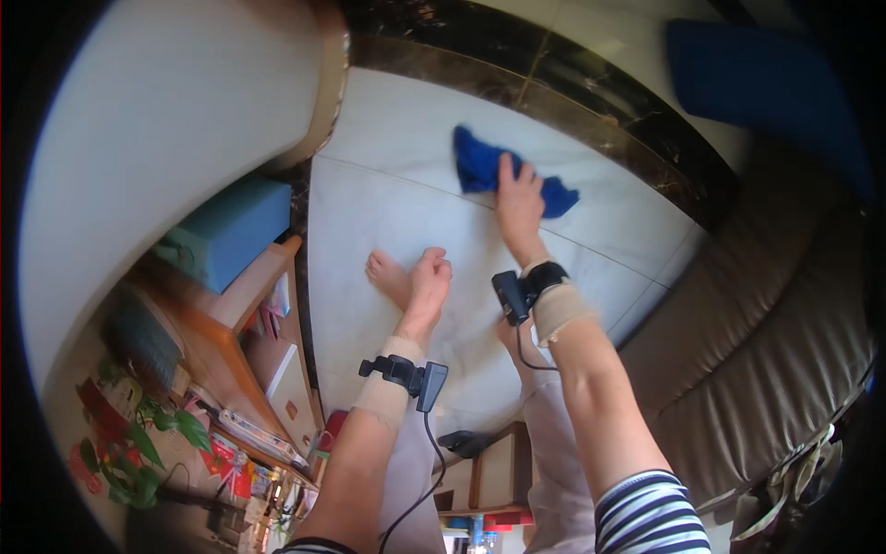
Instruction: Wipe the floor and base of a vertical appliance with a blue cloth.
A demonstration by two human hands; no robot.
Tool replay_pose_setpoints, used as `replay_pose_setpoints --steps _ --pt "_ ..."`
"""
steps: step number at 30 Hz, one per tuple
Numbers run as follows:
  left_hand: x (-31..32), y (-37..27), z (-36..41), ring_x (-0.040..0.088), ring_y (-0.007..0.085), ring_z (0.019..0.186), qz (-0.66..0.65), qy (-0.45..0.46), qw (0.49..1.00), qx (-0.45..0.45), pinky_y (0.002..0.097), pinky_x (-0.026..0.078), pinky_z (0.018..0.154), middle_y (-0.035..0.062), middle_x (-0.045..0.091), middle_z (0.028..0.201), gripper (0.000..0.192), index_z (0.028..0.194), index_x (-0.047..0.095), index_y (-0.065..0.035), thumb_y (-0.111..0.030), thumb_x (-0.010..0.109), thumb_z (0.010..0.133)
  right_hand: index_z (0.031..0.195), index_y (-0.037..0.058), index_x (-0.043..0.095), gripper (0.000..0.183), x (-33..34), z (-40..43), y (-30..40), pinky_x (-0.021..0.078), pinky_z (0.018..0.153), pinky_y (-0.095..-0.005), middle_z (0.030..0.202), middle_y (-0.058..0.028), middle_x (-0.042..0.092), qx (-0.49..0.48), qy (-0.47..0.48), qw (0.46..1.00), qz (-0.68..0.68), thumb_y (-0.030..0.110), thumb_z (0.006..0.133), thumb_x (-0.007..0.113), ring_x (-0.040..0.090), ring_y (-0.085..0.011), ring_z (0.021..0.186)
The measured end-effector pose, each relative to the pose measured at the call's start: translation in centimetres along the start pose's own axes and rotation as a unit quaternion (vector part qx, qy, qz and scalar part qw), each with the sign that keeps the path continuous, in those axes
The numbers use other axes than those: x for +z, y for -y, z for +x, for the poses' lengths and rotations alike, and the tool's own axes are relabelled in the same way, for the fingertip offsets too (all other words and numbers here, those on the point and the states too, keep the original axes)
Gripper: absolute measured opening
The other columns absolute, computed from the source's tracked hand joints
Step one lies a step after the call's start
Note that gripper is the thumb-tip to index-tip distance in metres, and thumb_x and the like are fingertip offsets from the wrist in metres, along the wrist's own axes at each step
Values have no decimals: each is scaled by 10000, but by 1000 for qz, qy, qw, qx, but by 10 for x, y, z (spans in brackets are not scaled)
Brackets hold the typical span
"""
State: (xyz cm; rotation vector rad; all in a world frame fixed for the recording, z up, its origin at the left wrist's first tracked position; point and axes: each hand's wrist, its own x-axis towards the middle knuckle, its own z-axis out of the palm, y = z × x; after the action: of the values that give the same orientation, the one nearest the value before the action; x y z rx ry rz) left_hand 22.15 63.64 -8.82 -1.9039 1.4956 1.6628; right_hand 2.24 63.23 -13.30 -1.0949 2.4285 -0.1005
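My right hand (520, 204) presses on a crumpled blue cloth (477, 163) that lies on the white tiled floor (387, 208), its fingers spread over the cloth's middle. My left hand (429, 280) hangs above the floor with its fingers curled in and no object visible in it; whether the fingers are fully closed is hard to tell. Just left of it a bare foot (387, 277) stands on the tiles. Each wrist bears a beige band and a black strap with a small black device and a cable.
A brown leather sofa (754, 332) stands at the right. On the left are a wooden shelf unit (235, 346), a blue box (242, 228) and a leafy potted plant (145, 443). A dark marble border (595, 104) crosses the floor beyond the cloth.
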Motion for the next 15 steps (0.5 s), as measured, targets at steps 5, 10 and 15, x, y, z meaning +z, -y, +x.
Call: replay_pose_setpoints --steps 5,10,15 --pt "-18 39 -24 640 170 754 -16 -17 1000 -16 282 514 651 101 635 908 349 1188 517 20 -89 514 856 1252 148 458 518 41 -72 36 509 721 -470 1068 -177 478 -110 148 975 124 42 762 590 550 -391 923" --pt "-19 33 -41 617 243 824 -15 -84 996 -9 351 497 751 141 628 932 367 1168 524 25 -91 556 822 1236 101 497 514 13 -76 19 473 796 -452 1049 -189 505 -146 131 928 316 20 741 612 548 -396 916" --pt "-8 34 -8 574 321 878 -4 -138 988 76 397 478 784 209 552 1046 357 1141 509 35 -76 566 806 1318 35 433 692 -38 37 -68 433 899 -447 1153 -240 519 -187 -65 961 192 287 748 737 516 -412 1049"
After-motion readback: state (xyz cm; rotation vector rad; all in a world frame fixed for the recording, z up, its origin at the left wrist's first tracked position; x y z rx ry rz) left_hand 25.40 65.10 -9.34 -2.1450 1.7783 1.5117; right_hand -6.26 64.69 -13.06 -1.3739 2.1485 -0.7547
